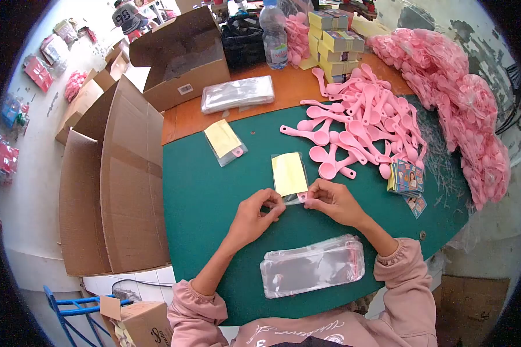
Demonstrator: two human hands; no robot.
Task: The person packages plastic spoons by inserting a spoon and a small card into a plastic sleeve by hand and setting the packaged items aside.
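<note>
A clear plastic bag (295, 200) lies in front of me with a pale yellow card (290, 174) inside. The pink tip of a spoon handle shows at its lower right corner. My left hand (256, 215) pinches the near left corner of the bag, and my right hand (334, 202) pinches the near right corner beside the pink tip. Farther off to the left lies a similar filled bag (225, 141) with a yellow card and a pink end. Closer to my body rests a stack of clear plastic bags (312, 267).
Pink spoons (359, 124) are heaped at the right, with small printed cards (407, 176) beside them. Bagged pink spoons (446, 87) line the right edge. Cardboard boxes (130, 185) stand left. A water bottle (274, 34), card bundles (333, 43) and plastic sleeves (238, 94) sit behind.
</note>
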